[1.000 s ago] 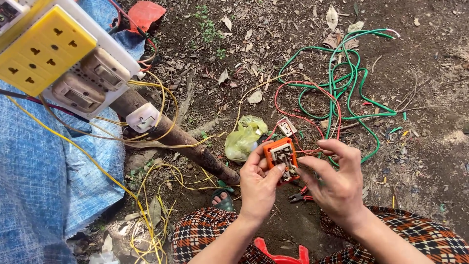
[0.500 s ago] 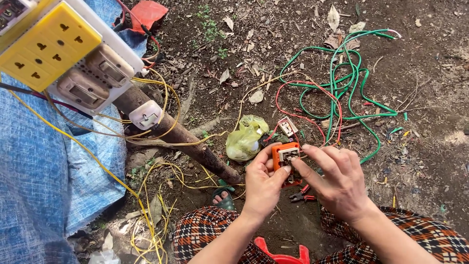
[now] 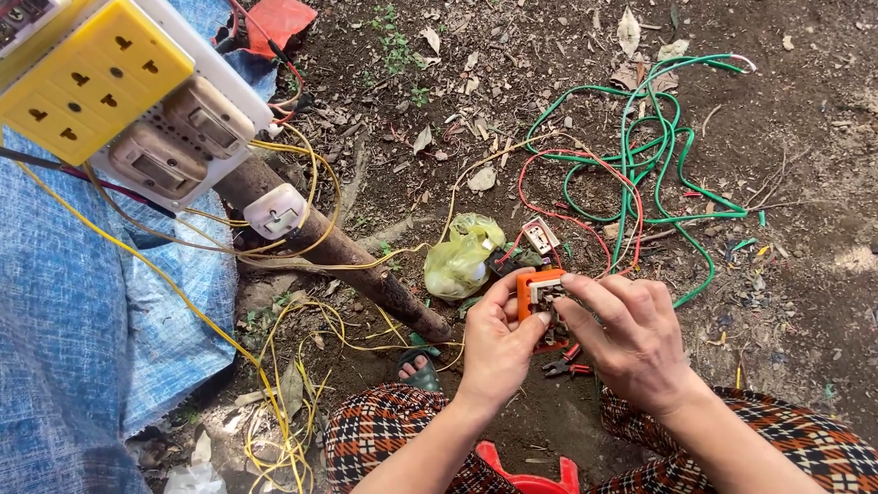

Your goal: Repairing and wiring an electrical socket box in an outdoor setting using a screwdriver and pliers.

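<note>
My left hand (image 3: 498,338) grips a small orange electrical switch box (image 3: 534,291) from below, thumb on its front. My right hand (image 3: 631,334) reaches in from the right, its fingertips pinching at the grey metal parts at the top of the box. A red wire (image 3: 585,174) runs from the box up into a loop on the soil. Both hands hover above the dirt, over my knees in checked trousers (image 3: 384,439).
Tangled green wire (image 3: 658,155) lies upper right. A yellow-green plastic bag (image 3: 462,256) and a small white part (image 3: 540,235) sit beyond the hands. Red-handled pliers (image 3: 562,366) lie below them. A socket board (image 3: 119,91) on a wooden post (image 3: 347,256), yellow wires and blue tarp (image 3: 82,329) fill the left.
The hands have shifted slightly down and left with the orange box. My right fingers have moved onto its top edge.
</note>
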